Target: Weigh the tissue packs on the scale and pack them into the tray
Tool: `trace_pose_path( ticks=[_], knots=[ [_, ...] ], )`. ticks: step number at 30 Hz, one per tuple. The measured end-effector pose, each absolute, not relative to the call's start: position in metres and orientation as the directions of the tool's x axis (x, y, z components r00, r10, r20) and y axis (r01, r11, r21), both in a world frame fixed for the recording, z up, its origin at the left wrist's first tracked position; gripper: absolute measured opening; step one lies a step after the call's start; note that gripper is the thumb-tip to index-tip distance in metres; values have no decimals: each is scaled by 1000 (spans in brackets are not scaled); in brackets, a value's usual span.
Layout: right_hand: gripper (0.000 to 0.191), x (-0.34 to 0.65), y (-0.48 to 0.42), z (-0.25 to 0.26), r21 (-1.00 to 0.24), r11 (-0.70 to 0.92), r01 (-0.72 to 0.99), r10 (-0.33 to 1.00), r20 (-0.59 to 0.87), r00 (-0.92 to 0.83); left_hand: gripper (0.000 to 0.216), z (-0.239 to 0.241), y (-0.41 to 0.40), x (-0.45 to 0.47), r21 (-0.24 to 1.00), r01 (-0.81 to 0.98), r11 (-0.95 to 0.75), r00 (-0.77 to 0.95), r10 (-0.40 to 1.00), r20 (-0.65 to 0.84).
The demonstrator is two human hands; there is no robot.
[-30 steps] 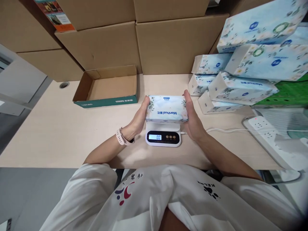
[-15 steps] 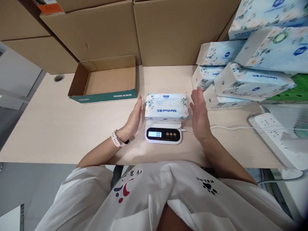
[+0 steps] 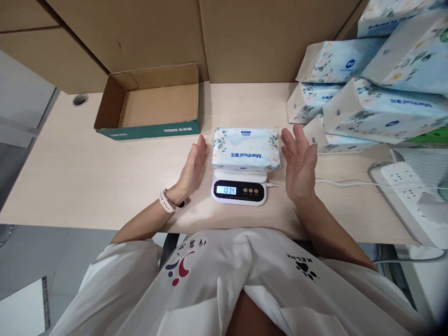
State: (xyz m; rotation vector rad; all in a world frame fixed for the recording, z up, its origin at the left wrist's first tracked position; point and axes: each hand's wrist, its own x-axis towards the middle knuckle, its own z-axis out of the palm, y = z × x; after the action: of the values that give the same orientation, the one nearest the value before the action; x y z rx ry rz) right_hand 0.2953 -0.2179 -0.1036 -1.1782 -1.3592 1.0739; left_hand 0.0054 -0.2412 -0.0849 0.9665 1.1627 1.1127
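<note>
A light-blue floral tissue pack (image 3: 246, 148), printed "Manhua", rests on the white digital scale (image 3: 239, 202) in front of me. The scale's lit display reads 103.4, and its platform is mostly covered by the pack. To the pack's left, my left hand (image 3: 192, 167) is held upright with fingers outstretched, apart from it and holding nothing. On the other side, my right hand (image 3: 300, 163) is open with its palm turned inward, close to the pack's right end but not gripping it.
An open cardboard tray box (image 3: 159, 107) with a green front stands at the back left. Stacked tissue packs (image 3: 381, 112) fill the back right. A white cable (image 3: 343, 184) runs from the scale towards a power strip (image 3: 406, 186). Large cardboard boxes (image 3: 276, 42) line the rear.
The scale's display went from 0.0 to 103.4. My right hand has turned its palm more open and shifted slightly right. The view has tilted a little, raising the boxes in it.
</note>
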Motion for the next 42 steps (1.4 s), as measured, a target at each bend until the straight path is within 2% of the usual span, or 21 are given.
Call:
trace_pose_path(
  ticks=[6,16,26,36,42],
  knots=[
    [84,292,-220,-97,-994,106,26,994,106,12,84,-78,-244,7,967,-144,212,57,977,-205],
    [78,284,-221,-86,-995,90,-37,989,85,122,83,-77,-245,8,959,-172,227,52,974,-221],
    [91,282,-218,-87,-988,108,111,974,128,187,93,-85,-243,5,966,-181,183,42,983,-179],
    [86,284,-218,-87,-992,119,34,959,124,253,91,-82,-244,5,970,-149,190,43,982,-186],
    [83,284,-218,-89,-987,152,56,947,161,278,86,-82,-244,4,969,-155,191,46,981,-186]
  ],
)
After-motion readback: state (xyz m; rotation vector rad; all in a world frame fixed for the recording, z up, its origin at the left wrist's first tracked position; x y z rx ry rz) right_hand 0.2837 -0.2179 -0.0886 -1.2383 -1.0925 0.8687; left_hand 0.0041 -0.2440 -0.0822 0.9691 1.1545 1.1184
